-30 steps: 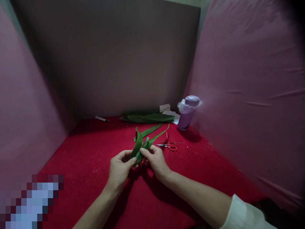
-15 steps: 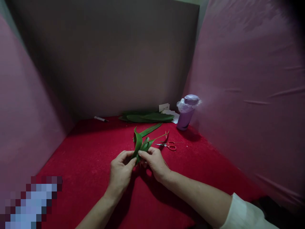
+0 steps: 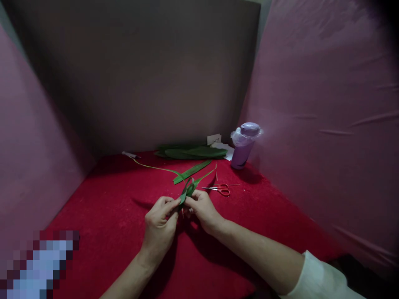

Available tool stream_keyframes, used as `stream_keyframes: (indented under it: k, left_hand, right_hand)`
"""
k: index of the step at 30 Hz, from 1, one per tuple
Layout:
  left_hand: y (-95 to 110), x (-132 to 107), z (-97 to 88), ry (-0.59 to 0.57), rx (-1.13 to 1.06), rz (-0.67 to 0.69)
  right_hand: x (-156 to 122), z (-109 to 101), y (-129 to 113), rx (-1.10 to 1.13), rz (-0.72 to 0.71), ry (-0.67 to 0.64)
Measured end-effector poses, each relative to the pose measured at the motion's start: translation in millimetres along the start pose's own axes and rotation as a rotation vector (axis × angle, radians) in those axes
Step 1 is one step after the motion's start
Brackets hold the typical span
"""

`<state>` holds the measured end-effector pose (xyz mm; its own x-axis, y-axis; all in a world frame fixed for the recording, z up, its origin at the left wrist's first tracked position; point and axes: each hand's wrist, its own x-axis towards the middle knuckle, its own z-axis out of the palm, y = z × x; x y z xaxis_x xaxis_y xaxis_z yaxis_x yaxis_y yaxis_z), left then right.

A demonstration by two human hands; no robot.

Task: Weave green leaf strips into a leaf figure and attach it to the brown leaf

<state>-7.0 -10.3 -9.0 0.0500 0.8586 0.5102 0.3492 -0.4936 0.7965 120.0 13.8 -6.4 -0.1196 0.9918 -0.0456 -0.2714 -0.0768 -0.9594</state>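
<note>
Between my two hands is a bundle of folded green leaves (image 3: 189,187), with one thin tip arching out to the left and another pointing up to the right. My left hand (image 3: 160,224) pinches the lower left edge of a leaf between thumb and fingers. On the other side, my right hand (image 3: 204,211) grips the base of the bundle; its lower fingers are partly hidden. Just beyond the right hand lie red-handled scissors (image 3: 222,189). A cut leaf strip (image 3: 192,171) rests flat on the red cloth behind the bundle.
A pile of long green leaves (image 3: 193,152) lies at the back beside white papers (image 3: 224,149). To its right stands a purple bottle (image 3: 243,151) with clear plastic around its top. A white syringe-like tube (image 3: 128,155) is at back left. Pink walls rise on both sides of the red cloth (image 3: 109,199).
The leaf that stood upright and curled at the left of the bundle is now folded down, its thin tip stretching out leftward. My left hand has shifted its pinch slightly; the right stays put.
</note>
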Motion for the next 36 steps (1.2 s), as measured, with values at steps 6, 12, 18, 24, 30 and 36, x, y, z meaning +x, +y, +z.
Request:
stream_keyframes:
  k: [6,12,18,24,30,36]
  left_hand:
    - [2,4,0.2,0.065,-0.123,-0.175]
    - [2,1,0.9,0.029,-0.056,-0.075]
    - [2,-2,0.5,-0.013,0.14,0.106]
    - [1,-2,-2.8,-0.009,0.217,0.144]
    - [4,0,-2.8,-0.023,0.174,0.14]
    - [10,10,-7.3,-0.065,-0.18,-0.241]
  right_hand:
    - [0,0,0,0.011,0.012,0.003]
    - [1,-1,0,0.005,0.025,0.046]
    - [1,-1,2,0.002,-0.014,0.03]
    - [-1,-2,-2,0.002,-0.049,-0.043]
    - [-3,-3,-6,-0.014,-0.091,-0.066]
    - [3,-7,-8,0.006,-0.102,0.027]
